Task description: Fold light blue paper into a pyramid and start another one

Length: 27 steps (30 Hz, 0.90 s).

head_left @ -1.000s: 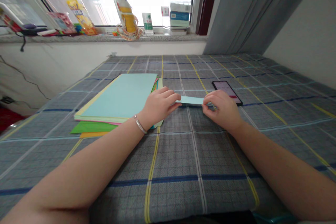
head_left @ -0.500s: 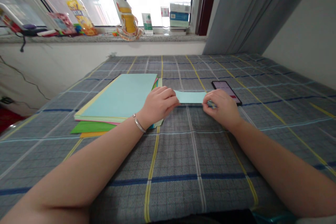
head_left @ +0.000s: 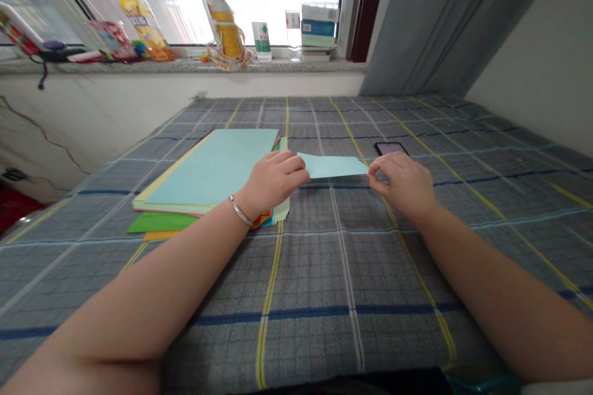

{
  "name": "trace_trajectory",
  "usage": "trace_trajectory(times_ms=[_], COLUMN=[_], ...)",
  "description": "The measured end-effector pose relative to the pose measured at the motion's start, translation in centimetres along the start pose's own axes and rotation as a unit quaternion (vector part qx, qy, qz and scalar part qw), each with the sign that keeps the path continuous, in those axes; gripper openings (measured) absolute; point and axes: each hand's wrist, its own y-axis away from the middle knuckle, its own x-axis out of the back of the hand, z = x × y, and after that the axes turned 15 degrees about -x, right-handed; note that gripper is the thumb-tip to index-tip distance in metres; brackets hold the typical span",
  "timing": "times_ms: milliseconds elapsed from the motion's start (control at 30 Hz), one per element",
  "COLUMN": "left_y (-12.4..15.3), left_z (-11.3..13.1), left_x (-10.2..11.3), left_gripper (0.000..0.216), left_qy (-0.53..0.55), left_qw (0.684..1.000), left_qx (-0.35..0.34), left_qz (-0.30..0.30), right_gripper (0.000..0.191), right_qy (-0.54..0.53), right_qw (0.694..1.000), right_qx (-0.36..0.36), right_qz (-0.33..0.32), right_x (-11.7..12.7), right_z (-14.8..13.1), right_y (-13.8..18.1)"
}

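A small light-blue piece of paper [head_left: 334, 166] stretches between my two hands, above the plaid cloth. My left hand [head_left: 277, 180] is closed on its left end, with the fingers over the edge. At the other end, my right hand [head_left: 402, 184] pinches the right corner between thumb and fingertips. Left of the paper lies a stack of coloured sheets [head_left: 208, 166], a large light-blue one on top and green and orange ones sticking out below. My left hand is over the right side of this stack. Behind my right hand a phone [head_left: 389, 148] is partly hidden.
Grey plaid cloth [head_left: 315, 271] covers the surface under everything. Along the windowsill [head_left: 185, 66] at the back stand a yellow drink bottle [head_left: 146, 24], a yellow cup [head_left: 228, 37], a green-and-white tube [head_left: 262, 40] and boxes [head_left: 319, 28]. A grey curtain [head_left: 445, 12] hangs at the right.
My right hand has shifted to the right and now covers more of the phone. My left hand has moved slightly left. More of the paper shows between them, and its right end looks tapered.
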Motion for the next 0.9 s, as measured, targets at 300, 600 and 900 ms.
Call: trace_trajectory(times_ms=[300, 600, 900], left_y=[-0.7, -1.0, -0.3], left_z=[0.8, 2.1, 2.8], left_x=[0.1, -0.1, -1.5], left_gripper=[0.025, 0.033, 0.049], left_qy=[0.039, 0.107, 0.159], left_qw=[0.995, 0.958, 0.917], left_qx=[-0.005, 0.171, 0.281], left_qz=[-0.093, -0.204, -0.233], right_gripper=[0.008, 0.011, 0.045], right_qy=[0.046, -0.053, -0.121], right_qw=[0.998, 0.971, 0.944], right_qx=[-0.010, -0.131, -0.144], right_qz=[-0.043, -0.194, -0.270], right_x=[-0.1, 0.2, -2.5], right_z=[0.4, -0.6, 0.1], right_y=[0.0, 0.3, 1.0])
